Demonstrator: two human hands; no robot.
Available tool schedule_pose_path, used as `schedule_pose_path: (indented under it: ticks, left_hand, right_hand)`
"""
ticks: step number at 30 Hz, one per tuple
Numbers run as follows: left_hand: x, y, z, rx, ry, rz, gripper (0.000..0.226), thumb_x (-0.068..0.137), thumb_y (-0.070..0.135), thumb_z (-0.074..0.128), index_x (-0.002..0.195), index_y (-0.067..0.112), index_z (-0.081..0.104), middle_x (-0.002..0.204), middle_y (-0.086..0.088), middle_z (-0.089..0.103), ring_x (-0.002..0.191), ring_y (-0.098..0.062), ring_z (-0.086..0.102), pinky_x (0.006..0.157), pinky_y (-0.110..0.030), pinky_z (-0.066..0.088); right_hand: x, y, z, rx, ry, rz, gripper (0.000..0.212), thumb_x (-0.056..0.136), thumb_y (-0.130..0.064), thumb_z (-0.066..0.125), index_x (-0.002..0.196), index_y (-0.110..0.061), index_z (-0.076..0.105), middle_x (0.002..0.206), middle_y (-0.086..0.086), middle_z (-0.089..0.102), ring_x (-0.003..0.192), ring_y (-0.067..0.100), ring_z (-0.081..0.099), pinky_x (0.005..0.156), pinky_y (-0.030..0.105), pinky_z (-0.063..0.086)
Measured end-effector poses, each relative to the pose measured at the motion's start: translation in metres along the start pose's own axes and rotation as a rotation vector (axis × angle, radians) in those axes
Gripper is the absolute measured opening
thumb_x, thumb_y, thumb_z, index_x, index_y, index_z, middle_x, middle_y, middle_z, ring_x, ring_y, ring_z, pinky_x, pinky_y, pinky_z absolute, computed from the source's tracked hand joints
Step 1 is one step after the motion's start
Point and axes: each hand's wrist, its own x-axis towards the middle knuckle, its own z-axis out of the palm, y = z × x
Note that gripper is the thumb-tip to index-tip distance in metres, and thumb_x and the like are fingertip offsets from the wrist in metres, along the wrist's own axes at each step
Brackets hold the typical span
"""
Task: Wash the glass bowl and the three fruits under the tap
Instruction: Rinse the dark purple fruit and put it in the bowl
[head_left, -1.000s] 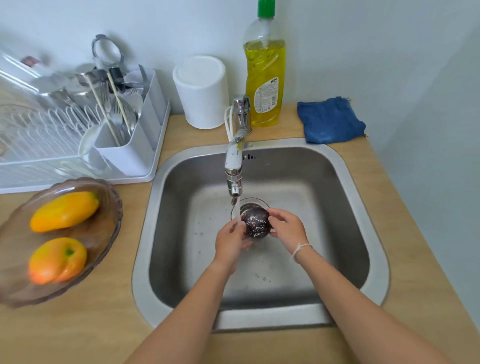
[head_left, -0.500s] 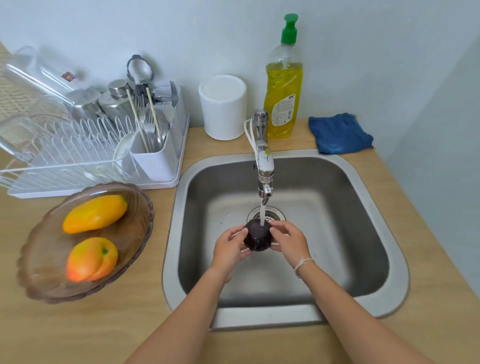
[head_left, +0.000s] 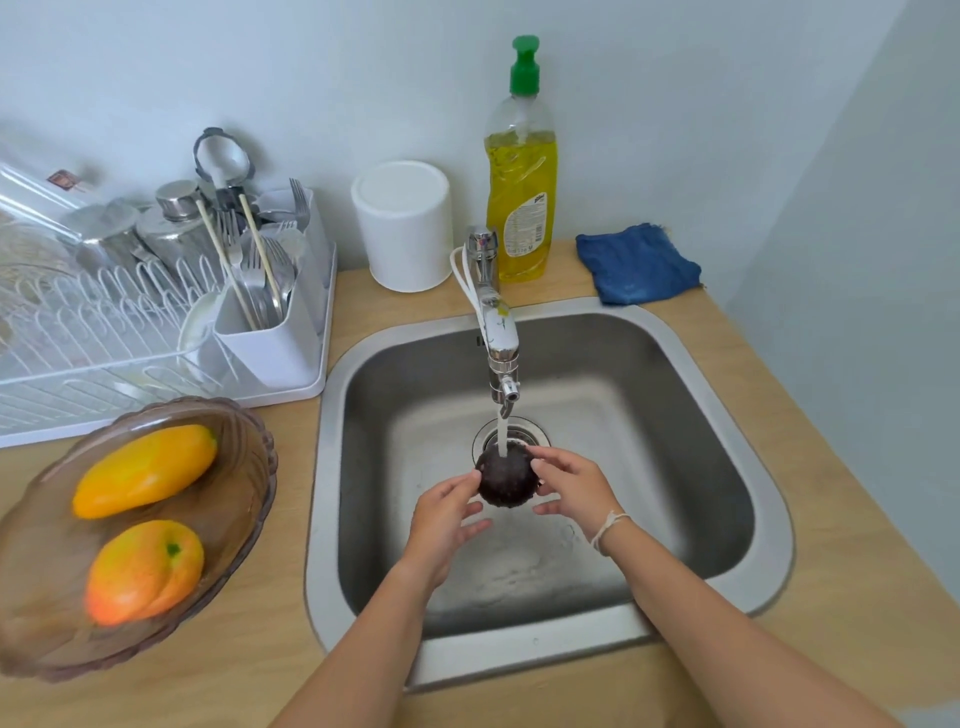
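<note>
Now, head view: dark fruit (head_left: 506, 480) over drain, under tap (head_left: 501, 358) stream, pinched between fingertips of left hand (head_left: 444, 519) and right hand (head_left: 574, 488). Sink (head_left: 769, 519) walls well apart from hands on every side; spout just above fruit. Bowl (head_left: 244, 499) on counter left of sink, holding yellow fruit (head_left: 145, 470) and orange fruit (head_left: 143, 569). Rack (head_left: 291, 358) behind bowl. Soap bottle (head_left: 522, 182), white cup (head_left: 402, 226), blue cloth (head_left: 639, 262) behind sink.

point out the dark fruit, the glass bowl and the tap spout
dark fruit (head_left: 506, 480), head view, middle of its bumpy skin
glass bowl (head_left: 262, 441), head view, right rim
tap spout (head_left: 503, 387), head view, metal nozzle end
</note>
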Motion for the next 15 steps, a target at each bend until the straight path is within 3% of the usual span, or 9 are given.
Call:
schedule_pose_path:
  ticks: [4, 9, 12, 15]
  left_hand:
    - [-0.0012, -0.0025, 0.0022, 0.01, 0.0, 0.039, 0.021, 0.09, 0.025, 0.061, 0.097, 0.006, 0.062, 0.11, -0.01, 0.064, 0.103, -0.022, 0.062, 0.083, -0.037, 0.056]
    - [-0.0054, -0.0026, 0.0037, 0.04, 0.034, 0.052, 0.026, 0.089, 0.025, 0.062, 0.104, 0.005, 0.057, 0.109, -0.016, 0.064, 0.089, -0.029, 0.069, 0.076, -0.034, 0.058]
    - [-0.0058, -0.0019, -0.001, 0.019, 0.05, 0.063, 0.025, 0.091, 0.027, 0.059, 0.109, 0.009, 0.058, 0.106, -0.011, 0.063, 0.08, -0.029, 0.07, 0.068, -0.032, 0.059]
    - [-0.0057, 0.0004, -0.0021, 0.017, 0.063, 0.042, 0.022, 0.093, 0.031, 0.055, 0.099, 0.01, 0.062, 0.102, -0.014, 0.064, 0.068, -0.028, 0.068, 0.063, -0.032, 0.057]
  right_hand:
    - [-0.0018, 0.0012, -0.0016, -0.068, 0.02, -0.058, 0.02, 0.091, -0.01, 0.054, 0.107, -0.016, 0.064, 0.093, 0.001, 0.06, 0.083, 0.015, 0.056, 0.058, 0.02, 0.056]
    - [0.0016, 0.0024, 0.0019, -0.016, -0.014, -0.069, 0.013, 0.088, -0.007, 0.058, 0.095, -0.016, 0.064, 0.095, 0.001, 0.062, 0.093, 0.019, 0.059, 0.078, 0.028, 0.054]
    - [-0.0004, 0.0013, 0.0048, 0.014, -0.108, -0.044, 0.027, 0.087, -0.001, 0.056, 0.111, -0.012, 0.062, 0.103, 0.003, 0.063, 0.097, 0.017, 0.059, 0.08, 0.026, 0.052]
    - [-0.0026, -0.0008, 0.0031, -0.079, -0.172, -0.063, 0.036, 0.086, -0.003, 0.058, 0.117, -0.021, 0.059, 0.102, -0.007, 0.062, 0.092, 0.01, 0.056, 0.073, 0.021, 0.048]
